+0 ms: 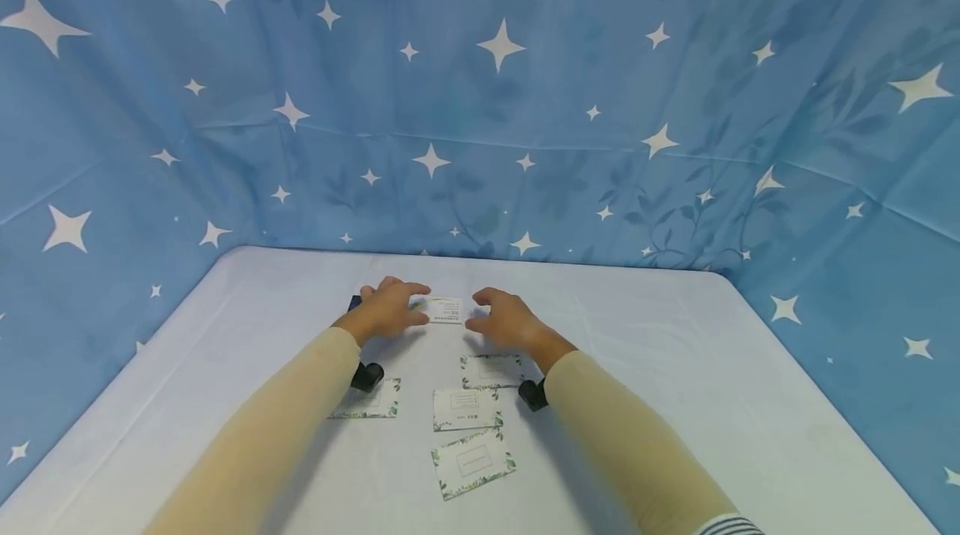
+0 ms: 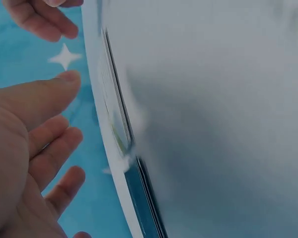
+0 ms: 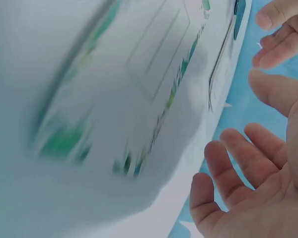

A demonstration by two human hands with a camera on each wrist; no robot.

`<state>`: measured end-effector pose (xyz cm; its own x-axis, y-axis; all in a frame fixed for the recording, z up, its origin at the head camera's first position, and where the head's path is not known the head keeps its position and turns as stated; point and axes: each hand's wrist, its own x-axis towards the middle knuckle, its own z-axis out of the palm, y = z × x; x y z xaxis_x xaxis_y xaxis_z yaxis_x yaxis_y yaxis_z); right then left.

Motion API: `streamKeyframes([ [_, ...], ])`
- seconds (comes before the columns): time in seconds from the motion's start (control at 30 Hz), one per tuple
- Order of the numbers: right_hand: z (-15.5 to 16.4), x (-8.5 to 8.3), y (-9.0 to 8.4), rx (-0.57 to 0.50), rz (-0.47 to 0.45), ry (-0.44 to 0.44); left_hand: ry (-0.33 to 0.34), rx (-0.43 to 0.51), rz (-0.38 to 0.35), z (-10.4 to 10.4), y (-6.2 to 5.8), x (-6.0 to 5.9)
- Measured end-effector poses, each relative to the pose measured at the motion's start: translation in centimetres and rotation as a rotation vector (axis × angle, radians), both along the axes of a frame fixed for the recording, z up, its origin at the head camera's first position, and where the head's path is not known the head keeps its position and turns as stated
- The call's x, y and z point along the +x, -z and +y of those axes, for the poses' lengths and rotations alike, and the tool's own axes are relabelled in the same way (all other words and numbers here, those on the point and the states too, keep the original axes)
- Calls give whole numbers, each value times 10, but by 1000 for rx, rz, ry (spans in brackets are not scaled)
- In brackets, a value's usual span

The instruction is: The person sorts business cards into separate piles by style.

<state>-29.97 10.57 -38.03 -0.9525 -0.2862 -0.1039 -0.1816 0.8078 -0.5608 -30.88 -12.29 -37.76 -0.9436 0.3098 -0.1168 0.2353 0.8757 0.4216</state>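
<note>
White-covered table (image 1: 675, 368) inside a starred blue backdrop (image 1: 525, 102). Four leaf-bordered cards (image 1: 473, 462) lie in a loose cluster near the forearms. Left hand (image 1: 390, 310) and right hand (image 1: 506, 322) flank a small white card (image 1: 444, 310) farther out, fingers relaxed and spread, gripping nothing. Judgement: meeting opposite short edges evenly should lift it without sliding. A dark object (image 1: 354, 302) peeks from behind the left hand.

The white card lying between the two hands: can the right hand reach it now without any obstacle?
Probably yes. The right hand hovers open just beside the white card, and nothing lies between them. The left hand is close on the other side, apparently not covering it.
</note>
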Motion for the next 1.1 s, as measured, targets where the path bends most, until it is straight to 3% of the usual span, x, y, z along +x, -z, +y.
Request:
streamKeyframes([
  [0.27, 33, 26, -11, -46, -22, -79, 95, 75, 52, 19, 2, 25],
  [0.53, 57, 57, -1, -27, -81, -125, 201, 91, 31, 41, 12, 57],
  [0.77, 68, 66, 7, 6, -53, -131, 203, 110, 13, 56, 17, 63],
  [1.1, 69, 65, 12, 7, -7, -126, 190, 43, 0, 59, 17, 65],
])
